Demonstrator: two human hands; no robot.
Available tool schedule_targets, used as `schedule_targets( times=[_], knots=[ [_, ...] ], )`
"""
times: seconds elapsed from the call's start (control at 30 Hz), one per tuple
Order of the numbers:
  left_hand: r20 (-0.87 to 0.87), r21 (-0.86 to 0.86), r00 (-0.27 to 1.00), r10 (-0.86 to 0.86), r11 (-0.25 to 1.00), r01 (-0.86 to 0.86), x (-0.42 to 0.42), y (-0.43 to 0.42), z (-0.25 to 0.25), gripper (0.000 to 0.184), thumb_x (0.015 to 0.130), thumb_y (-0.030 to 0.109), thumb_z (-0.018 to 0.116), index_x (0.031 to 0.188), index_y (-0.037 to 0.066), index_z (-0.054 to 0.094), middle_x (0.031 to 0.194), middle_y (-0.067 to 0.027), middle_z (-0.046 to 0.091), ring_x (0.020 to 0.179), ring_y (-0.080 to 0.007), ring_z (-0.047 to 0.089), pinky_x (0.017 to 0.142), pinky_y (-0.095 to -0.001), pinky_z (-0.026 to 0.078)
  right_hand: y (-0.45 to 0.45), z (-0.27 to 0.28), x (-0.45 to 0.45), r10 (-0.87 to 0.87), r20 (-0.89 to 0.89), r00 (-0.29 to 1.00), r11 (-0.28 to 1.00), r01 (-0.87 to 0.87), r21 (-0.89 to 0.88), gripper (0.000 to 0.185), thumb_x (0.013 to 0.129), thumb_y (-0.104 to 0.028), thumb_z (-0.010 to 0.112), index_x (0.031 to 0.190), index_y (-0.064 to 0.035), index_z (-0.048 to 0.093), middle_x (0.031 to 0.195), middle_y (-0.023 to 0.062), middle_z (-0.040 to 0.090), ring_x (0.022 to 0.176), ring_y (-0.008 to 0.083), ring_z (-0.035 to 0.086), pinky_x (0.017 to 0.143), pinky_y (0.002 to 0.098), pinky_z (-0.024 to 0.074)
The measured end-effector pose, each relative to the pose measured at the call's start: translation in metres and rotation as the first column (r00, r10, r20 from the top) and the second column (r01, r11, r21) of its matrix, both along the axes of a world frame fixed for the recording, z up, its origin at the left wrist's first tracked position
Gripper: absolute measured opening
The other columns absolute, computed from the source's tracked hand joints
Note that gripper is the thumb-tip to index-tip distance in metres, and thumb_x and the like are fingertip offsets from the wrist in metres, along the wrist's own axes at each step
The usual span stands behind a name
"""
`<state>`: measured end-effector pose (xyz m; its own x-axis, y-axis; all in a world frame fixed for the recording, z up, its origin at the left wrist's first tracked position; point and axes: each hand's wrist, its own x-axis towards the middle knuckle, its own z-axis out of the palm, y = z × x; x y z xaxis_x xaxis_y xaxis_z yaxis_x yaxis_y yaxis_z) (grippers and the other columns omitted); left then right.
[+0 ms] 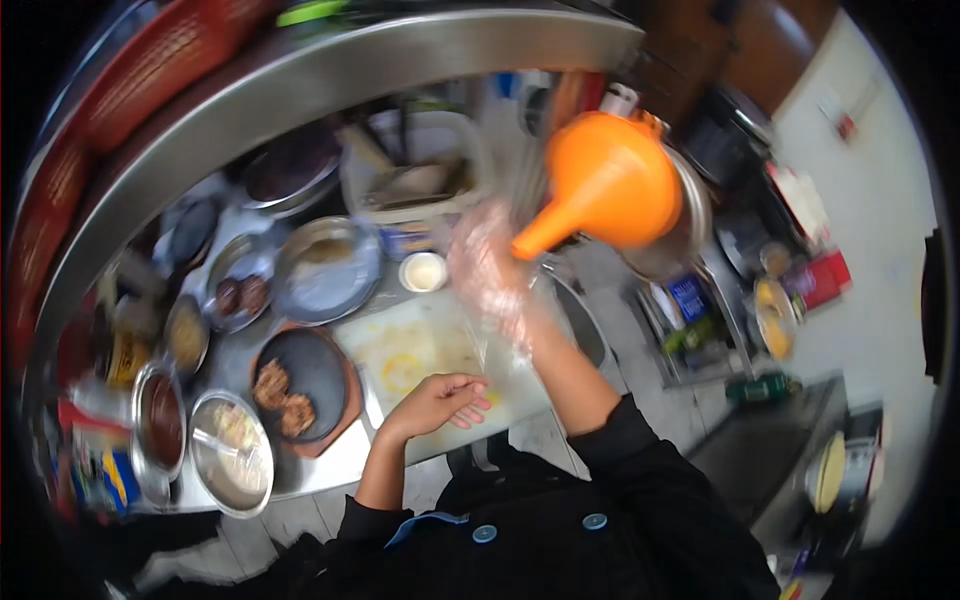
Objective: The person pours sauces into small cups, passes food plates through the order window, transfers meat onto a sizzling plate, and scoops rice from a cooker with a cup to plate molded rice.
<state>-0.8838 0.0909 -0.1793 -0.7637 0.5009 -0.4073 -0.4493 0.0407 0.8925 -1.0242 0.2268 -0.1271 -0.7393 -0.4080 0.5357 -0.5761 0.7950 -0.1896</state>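
Observation:
My left hand (440, 405) is bare and held over the front of a pale cutting board (415, 345) with yellow smears. Its fingers are loosely bent and apart, with nothing in them. Farther forward, my right hand (490, 265) wears a clear plastic glove and is smeared by motion. Beside it in view is an orange funnel (615, 180), its spout close to the glove; I cannot tell whether they touch. A small white cup (423, 272) sits just left of the glove. To the left, a dark sizzling plate (318, 375) on a wooden base bears browned meat pieces.
Left on the counter are a metal bowl (232, 455) of pale food, a bowl of dark red sauce (160, 420) and a round metal pan (325, 270). Behind stands a plastic tub (415, 165) with utensils. A steel shelf edge (330, 60) curves overhead.

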Motion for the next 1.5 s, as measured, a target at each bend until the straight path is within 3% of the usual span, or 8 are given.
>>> schedule_targets(
  times=[0.2,0.33,0.47,0.73,0.8,1.0,1.13,1.5],
  knots=[
    [-0.024,-0.187,0.869,-0.494,0.856,0.482,-0.029,0.139,0.011,0.034,0.089,0.027,0.051,0.108,-0.001,0.052,0.088,-0.0114,0.063,0.074,-0.015,0.062,0.062,-0.0258,0.05,0.19,-0.065,0.112,-0.159,0.48,0.863,0.89,0.336,-0.31,0.043,0.084,-0.033,0.053,0.117,-0.0054,0.047,0.111,0.0094,0.051,0.099,0.0237,0.053,0.079,0.0352,0.0436],
    [-0.426,-0.374,0.611,-0.668,0.744,0.553,-0.028,0.305,0.003,0.032,0.089,0.029,0.05,0.098,-0.002,0.054,0.074,-0.0137,0.064,0.065,-0.0181,0.063,0.056,-0.031,0.048,0.305,-0.071,0.128,0.077,0.622,0.779,0.041,0.621,-0.783,0.067,0.083,-0.037,0.056,0.138,-0.016,0.024,0.142,0.0118,0.022,0.123,0.0256,0.034,0.092,0.0445,0.0342],
    [-0.605,-0.298,0.382,-0.698,0.644,0.705,-0.02,0.453,-0.009,0.024,0.091,0.023,0.043,0.088,0.002,0.052,0.059,-0.0158,0.058,0.056,-0.0257,0.062,0.053,-0.0352,0.047,0.45,-0.076,0.136,0.145,0.449,0.882,-0.314,0.471,-0.824,0.079,0.082,-0.061,0.039,0.141,-0.0206,0.006,0.145,0.0107,0.01,0.129,0.0298,0.021,0.094,0.0535,0.026],
    [-0.535,-0.396,0.111,-0.837,0.365,0.843,-0.092,0.621,0.036,0.027,0.089,0.03,0.049,0.097,0.005,0.055,0.072,-0.011,0.061,0.068,-0.0169,0.06,0.062,-0.031,0.046,0.652,-0.07,0.138,-0.245,0.441,0.864,-0.434,0.309,-0.846,0.074,0.084,-0.056,0.043,0.137,-0.0093,0.022,0.135,0.0155,0.032,0.118,0.0284,0.038,0.092,0.0456,0.0329],
    [-0.489,-0.299,0.371,-0.789,0.551,0.779,-0.134,0.644,0.028,0.026,0.085,0.028,0.057,0.1,0.007,0.058,0.08,-0.0068,0.061,0.07,-0.0134,0.056,0.066,-0.0281,0.046,0.685,-0.067,0.131,-0.296,0.439,0.848,-0.483,0.264,-0.835,0.061,0.085,-0.044,0.05,0.129,-0.0033,0.036,0.126,0.0137,0.043,0.11,0.0254,0.046,0.088,0.0389,0.0376],
    [-0.935,-0.172,0.316,-0.163,0.985,-0.001,-0.401,0.706,0.068,0.023,0.069,0.0,0.061,0.092,0.001,0.058,0.081,-0.0081,0.063,0.074,-0.0156,0.061,0.066,-0.0269,0.049,0.759,-0.088,0.127,-0.441,0.567,0.696,-0.482,0.349,-0.804,0.041,0.082,-0.029,0.057,0.112,-0.0018,0.053,0.104,0.0098,0.059,0.088,0.0186,0.057,0.074,0.0301,0.0458],
    [-0.952,-0.011,-0.26,-0.164,0.864,-0.504,-0.66,0.74,0.094,0.038,0.066,-0.006,0.052,0.102,0.004,0.055,0.105,-0.0145,0.057,0.098,-0.0302,0.055,0.085,-0.0368,0.044,0.791,-0.104,0.122,-0.583,0.629,0.514,-0.613,0.23,-0.756,0.022,0.08,-0.024,0.059,0.094,-0.0065,0.058,0.079,0.002,0.058,0.068,0.0111,0.054,0.061,0.0242,0.0442],
    [-0.586,-0.696,-0.473,-0.658,0.707,-0.122,-0.815,0.753,0.165,0.05,0.053,-0.005,0.063,0.101,0.004,0.049,0.1,-0.0152,0.051,0.092,-0.0336,0.052,0.074,-0.0388,0.046,0.875,-0.144,-0.02,-0.666,0.725,0.176,-0.65,0.339,-0.68,0.012,0.084,-0.019,0.053,0.084,-0.0071,0.055,0.068,0.0013,0.053,0.058,0.0081,0.049,0.051,0.0207,0.0409]
  ],
)
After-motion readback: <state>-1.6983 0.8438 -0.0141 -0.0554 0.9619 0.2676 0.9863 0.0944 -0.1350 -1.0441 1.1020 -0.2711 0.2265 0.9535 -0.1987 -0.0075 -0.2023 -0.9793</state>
